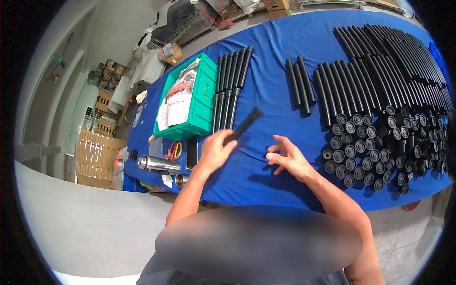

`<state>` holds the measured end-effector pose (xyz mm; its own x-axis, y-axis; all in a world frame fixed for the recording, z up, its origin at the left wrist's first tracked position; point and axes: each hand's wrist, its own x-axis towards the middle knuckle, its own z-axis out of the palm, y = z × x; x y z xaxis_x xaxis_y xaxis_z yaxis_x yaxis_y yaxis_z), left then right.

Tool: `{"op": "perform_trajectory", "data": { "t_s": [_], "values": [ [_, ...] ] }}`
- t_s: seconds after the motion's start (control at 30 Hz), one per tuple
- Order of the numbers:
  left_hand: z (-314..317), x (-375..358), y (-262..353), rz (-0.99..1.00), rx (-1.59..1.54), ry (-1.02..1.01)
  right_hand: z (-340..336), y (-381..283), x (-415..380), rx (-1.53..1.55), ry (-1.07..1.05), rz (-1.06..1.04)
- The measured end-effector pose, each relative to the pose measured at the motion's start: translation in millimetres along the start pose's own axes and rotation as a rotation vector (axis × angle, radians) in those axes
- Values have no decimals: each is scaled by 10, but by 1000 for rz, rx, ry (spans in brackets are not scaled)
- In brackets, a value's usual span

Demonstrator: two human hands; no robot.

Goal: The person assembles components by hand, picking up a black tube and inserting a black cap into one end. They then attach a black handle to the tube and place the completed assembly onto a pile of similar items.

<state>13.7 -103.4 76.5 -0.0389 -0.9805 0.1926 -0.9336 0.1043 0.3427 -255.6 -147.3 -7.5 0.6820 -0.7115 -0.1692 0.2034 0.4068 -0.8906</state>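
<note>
My left hand (217, 151) is closed round the lower end of a black tube (246, 126), which points up and to the right over the blue cloth and looks blurred. To the right of it, my right hand (287, 157) hovers over the cloth with its fingers apart and nothing in them. Two rows of black tubes (232, 71) with wider upper ends lie just beyond my left hand, beside the green crate (202, 102). Several plain black tubes (299, 83) lie farther off, beyond my right hand.
Round black caps (350, 151) are spread at the right, below a large batch of black tubes (403, 61). At the left are a metal cylinder (161, 164), yellow-and-red scissors (175, 150) and a printed bag (178, 102) in the crate.
</note>
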Motion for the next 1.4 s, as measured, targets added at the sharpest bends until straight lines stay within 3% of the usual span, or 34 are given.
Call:
{"op": "perform_trajectory", "data": {
  "t_s": [0.1, 0.37, 1.03, 1.23, 1.4],
  "values": [
    [151, 478, -172, -90, 86, 58, -8, 5, -2, -16, -82, -19],
    [679, 1046, -328, -336, 448, -125, -41, 19, 22, -8, -107, -16],
    [640, 1094, -429, -316, 345, -65, -50, 104, 33, -100, -204, -17],
    [657, 1126, -130, -149, 305, 63, -22, 61, -57, -253, -521, 36],
    [913, 1046, 830, 209, -211, -55, -21, 112, -66, -342, -738, 114]
  ]
}}
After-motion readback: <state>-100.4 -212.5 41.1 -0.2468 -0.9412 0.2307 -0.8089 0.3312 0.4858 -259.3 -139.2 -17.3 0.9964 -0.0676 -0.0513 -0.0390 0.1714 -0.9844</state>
